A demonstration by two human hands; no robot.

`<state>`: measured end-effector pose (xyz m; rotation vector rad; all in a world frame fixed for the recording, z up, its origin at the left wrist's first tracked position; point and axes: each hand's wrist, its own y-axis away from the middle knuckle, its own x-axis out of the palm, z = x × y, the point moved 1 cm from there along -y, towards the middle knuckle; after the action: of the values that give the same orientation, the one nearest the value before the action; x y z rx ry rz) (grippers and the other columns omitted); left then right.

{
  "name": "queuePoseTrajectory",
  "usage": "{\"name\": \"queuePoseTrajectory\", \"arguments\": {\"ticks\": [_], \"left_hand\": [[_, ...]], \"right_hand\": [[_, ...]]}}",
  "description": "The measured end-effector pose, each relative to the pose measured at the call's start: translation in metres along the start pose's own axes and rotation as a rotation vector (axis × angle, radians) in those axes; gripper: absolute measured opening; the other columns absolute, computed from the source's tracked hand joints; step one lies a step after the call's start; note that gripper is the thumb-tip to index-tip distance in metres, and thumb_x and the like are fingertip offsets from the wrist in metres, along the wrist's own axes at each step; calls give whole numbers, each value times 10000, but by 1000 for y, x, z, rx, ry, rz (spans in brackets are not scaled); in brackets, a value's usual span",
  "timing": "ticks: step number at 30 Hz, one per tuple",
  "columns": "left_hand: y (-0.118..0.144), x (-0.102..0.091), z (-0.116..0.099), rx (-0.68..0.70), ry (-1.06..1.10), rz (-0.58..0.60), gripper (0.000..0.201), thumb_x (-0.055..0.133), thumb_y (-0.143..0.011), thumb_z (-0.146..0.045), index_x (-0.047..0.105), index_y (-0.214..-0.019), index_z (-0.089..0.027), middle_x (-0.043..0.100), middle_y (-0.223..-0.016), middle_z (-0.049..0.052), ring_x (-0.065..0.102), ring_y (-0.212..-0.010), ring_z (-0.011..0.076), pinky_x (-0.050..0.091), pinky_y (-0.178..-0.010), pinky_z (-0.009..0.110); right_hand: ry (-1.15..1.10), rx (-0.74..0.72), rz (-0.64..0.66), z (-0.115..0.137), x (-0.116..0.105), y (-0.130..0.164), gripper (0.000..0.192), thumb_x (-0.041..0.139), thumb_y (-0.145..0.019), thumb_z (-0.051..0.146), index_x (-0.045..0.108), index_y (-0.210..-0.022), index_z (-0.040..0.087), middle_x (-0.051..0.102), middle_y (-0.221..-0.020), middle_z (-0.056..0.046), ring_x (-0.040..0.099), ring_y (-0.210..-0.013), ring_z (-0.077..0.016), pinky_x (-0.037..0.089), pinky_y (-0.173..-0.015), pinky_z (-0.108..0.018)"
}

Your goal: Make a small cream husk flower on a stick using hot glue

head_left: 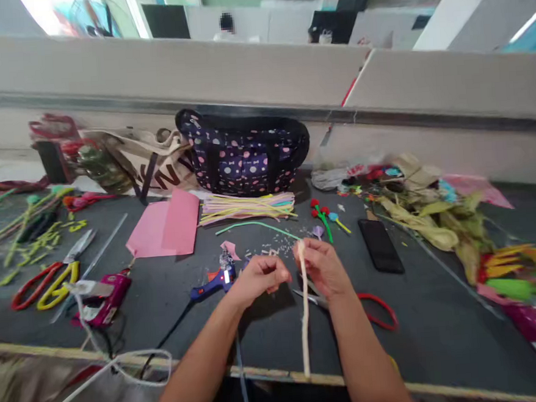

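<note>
The person's right hand (324, 267) was closed around the upper end of a pale cream pipe cleaner (305, 311), which hung straight down from the fingers past the front edge of the dark grey desk (442, 323). The left hand (257, 279) was held just beside it, fingertips pinched together and pointed toward the right hand; whether anything small sat between them I could not tell. Under the right wrist lay red-handled scissors (376, 311), and just left of the left hand rested a blue glue gun (214, 282). Behind the hands a green pipe cleaner (255, 225) lay among small scraps, with a bundle of pastel pipe cleaners (247, 206) past it, in front of a dark spotted bag (244, 150). A black phone (380, 245) lay flat to the right, and folded pink paper (166, 226) to the left.
</note>
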<state>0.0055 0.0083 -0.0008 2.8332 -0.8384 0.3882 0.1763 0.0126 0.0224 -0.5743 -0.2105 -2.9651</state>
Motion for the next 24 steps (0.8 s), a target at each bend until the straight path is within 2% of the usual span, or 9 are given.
{"name": "queuePoseTrajectory", "arguments": {"ticks": [3, 6, 8, 10, 13, 15, 19, 21, 24], "left_hand": [[-1, 4, -2, 9, 24, -23, 455, 709, -767, -562, 697, -758, -107, 584, -610, 21, 385, -463, 53, 245, -448, 211], [-3, 6, -3, -2, 33, -63, 384, 786, -709, -486, 689, -708, -114, 572, -596, 6, 343, -467, 42, 205, -455, 212], [-4, 6, -4, -1, 46, -124, 354, 816, -682, -442, 672, -642, -121, 543, -555, -6, 353, -479, 49, 209, -468, 215], [-5, 4, -5, 50, 87, -236, 334, 830, -665, -419, 672, -611, -129, 546, -558, -6, 378, -504, 58, 235, -488, 217], [-6, -1, -7, 173, 164, -425, 292, 844, -647, -380, 685, -604, -139, 579, -614, -1, 403, -534, 60, 272, -514, 217], [-6, -5, -8, 233, 188, -509, 269, 848, -645, -349, 686, -602, -138, 575, -632, -7, 383, -523, 48, 266, -508, 215], [-7, -16, -9, 316, 317, -627, 273, 829, -666, -342, 672, -611, -125, 447, -535, -49, 270, -462, 25, 198, -460, 206], [-7, -23, -11, 353, 432, -683, 267, 826, -663, -337, 668, -641, -124, 376, -492, -70, 250, -449, 24, 183, -445, 189], [-6, -31, -17, 388, 588, -709, 273, 840, -631, -311, 641, -664, -128, 389, -514, -72, 294, -457, 25, 197, -426, 160]], "right_hand": [[87, -32, 27, -3, 2, 2, 236, 757, -707, 367, 635, -662, 170, 524, -594, 37, 401, -515, -63, 323, -497, -194], [203, -93, 32, -6, 5, 2, 246, 752, -744, 396, 647, -698, 179, 570, -645, 23, 467, -578, -90, 383, -555, -215], [269, -121, 13, -9, 6, 1, 254, 744, -764, 423, 655, -744, 186, 586, -672, 22, 465, -586, -92, 382, -562, -218], [321, -125, 7, -11, 8, 1, 283, 712, -795, 463, 648, -772, 188, 569, -655, 31, 433, -560, -86, 355, -543, -217], [424, -90, 112, -16, 12, 2, 354, 664, -830, 506, 618, -715, 174, 506, -594, 44, 393, -542, -83, 321, -534, -222], [515, -72, 208, -17, 17, 3, 375, 659, -834, 506, 622, -685, 164, 495, -587, 41, 404, -562, -88, 322, -551, -225], [661, -31, 322, -6, 19, 13, 374, 606, -878, 485, 620, -683, 166, 518, -595, 36, 434, -568, -94, 334, -560, -227], [758, 6, 363, 5, 12, 25, 372, 575, -905, 467, 610, -680, 173, 534, -595, 33, 448, -560, -95, 333, -550, -225], [916, -64, 449, 23, -5, 56, 386, 548, -933, 452, 625, -673, 178, 580, -647, 7, 507, -625, -107, 366, -610, -230]]}}
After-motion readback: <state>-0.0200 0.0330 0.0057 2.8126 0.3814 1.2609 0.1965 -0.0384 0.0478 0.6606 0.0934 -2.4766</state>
